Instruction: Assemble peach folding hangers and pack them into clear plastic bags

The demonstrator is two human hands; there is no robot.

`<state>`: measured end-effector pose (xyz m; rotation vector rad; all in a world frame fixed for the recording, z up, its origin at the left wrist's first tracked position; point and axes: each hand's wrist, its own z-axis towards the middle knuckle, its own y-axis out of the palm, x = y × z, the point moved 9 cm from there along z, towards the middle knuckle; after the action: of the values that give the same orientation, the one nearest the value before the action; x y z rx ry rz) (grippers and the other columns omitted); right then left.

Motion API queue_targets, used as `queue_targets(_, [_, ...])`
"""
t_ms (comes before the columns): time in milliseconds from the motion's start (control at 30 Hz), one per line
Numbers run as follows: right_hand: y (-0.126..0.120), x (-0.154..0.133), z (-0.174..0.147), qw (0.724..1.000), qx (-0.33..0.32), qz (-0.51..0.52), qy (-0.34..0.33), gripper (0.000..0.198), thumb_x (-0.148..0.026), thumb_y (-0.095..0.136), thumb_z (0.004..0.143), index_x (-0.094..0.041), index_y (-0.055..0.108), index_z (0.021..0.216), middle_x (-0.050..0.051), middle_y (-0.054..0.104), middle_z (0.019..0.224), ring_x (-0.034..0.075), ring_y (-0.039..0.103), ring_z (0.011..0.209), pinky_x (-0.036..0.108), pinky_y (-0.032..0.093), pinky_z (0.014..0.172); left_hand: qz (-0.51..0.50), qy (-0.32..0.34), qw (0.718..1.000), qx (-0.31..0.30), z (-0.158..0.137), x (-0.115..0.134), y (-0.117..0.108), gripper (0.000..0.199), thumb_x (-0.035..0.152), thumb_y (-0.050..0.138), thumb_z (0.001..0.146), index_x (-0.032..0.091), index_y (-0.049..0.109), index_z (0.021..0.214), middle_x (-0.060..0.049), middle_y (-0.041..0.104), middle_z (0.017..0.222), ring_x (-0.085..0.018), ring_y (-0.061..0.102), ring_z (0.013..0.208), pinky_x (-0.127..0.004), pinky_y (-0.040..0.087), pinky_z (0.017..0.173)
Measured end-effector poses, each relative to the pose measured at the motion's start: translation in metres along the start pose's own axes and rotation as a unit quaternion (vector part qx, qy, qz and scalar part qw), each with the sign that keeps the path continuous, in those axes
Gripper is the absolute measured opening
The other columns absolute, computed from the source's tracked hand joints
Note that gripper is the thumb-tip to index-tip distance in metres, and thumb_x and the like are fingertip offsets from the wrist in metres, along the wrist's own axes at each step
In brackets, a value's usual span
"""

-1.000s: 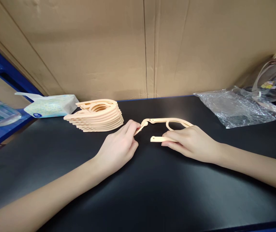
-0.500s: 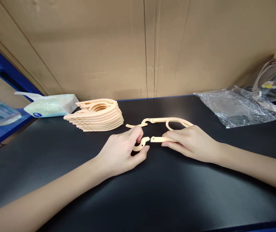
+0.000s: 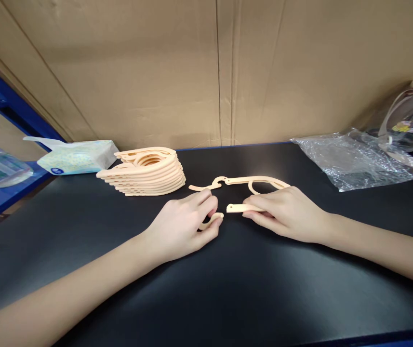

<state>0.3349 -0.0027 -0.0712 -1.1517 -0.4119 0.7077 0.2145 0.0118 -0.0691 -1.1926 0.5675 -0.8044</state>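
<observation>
My left hand is closed on a small curved, cream-coloured hanger hook, its tip showing between thumb and fingers. My right hand pinches a folding hanger body, whose end with a small hole points left at the hook. A narrow gap separates the two pieces. Just behind my hands lies another cream folding hanger with its hook to the left; my right hand hides part of it. Left of them stands a stack of folded hangers.
A pack of tissues lies at the back left beside a blue frame. Crinkled clear plastic and a transparent bag are at the right. Behind the black table rises a cardboard wall.
The hook in my left hand has turned, so its flat holed side no longer shows and its tip sits slightly lower. My right hand and the hanger body have hardly moved.
</observation>
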Motion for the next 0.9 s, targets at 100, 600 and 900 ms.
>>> queue_targets(100, [-0.001,0.000,0.001,1.000,-0.005,-0.007,0.005,0.029,-0.031,0.039,0.098,-0.019,0.062,0.084,-0.003,0.062,0.061,0.010,0.053,0.050,0.025,0.032,0.052,0.006,0.015,1.000,0.017,0.000,0.001,-0.001,0.021,0.031,0.040,0.097,0.019,0.050,0.083,0.001,0.058,0.081,-0.011,0.053,0.061,-0.022,0.035,0.050])
queue_targets(600, [-0.004,-0.008,0.000,1.000,0.000,-0.010,-0.020,0.023,-0.019,0.040,0.092,-0.017,0.061,0.083,-0.003,0.062,0.063,0.010,0.053,0.052,0.026,0.030,0.053,-0.056,0.013,0.998,-0.028,-0.001,0.002,0.004,0.015,0.029,0.037,0.097,0.022,0.034,0.084,0.004,0.054,0.068,-0.014,0.052,0.055,-0.023,0.031,0.050])
queue_targets(900, [-0.008,-0.012,-0.001,0.999,0.021,0.001,-0.035,0.022,-0.019,0.042,0.092,-0.017,0.059,0.078,-0.003,0.060,0.060,0.009,0.052,0.050,0.024,0.030,0.052,-0.050,0.040,0.997,-0.047,0.000,0.008,0.004,0.021,0.030,0.028,0.101,0.020,0.043,0.091,0.001,0.059,0.081,-0.015,0.057,0.066,-0.025,0.036,0.056])
